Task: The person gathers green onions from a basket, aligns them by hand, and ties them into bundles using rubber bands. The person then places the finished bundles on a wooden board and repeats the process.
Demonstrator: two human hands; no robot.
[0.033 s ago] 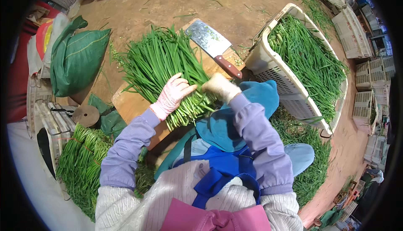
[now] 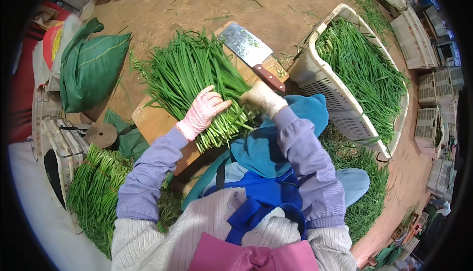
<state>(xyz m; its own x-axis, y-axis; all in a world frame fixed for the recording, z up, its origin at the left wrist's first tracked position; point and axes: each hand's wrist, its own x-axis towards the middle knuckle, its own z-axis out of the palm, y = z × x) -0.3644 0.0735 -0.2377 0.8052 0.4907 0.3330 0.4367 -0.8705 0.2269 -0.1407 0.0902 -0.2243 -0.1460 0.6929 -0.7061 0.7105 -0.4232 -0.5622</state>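
On the wooden board (image 2: 156, 121), resting a spread left hand (image 2: 202, 110) over green stalks (image 2: 189, 69), likely to steady them; curling the right hand (image 2: 266, 98) alongside, hard to tell around what.

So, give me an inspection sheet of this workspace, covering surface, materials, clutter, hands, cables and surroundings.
Surface: wooden board, largely hidden under greens.
Job's things: heap of green stalks; cleaver lying on wood, brown handle toward the person; white crate full of greens at right.
Clutter: green sack and bundled greens at left; loose greens at lower right.
Hands: gloved left hand on the stalks; gloved right hand at their right side, grip unclear.
Cables: nothing seen.
Surroundings: brown floor; more crates along the right.
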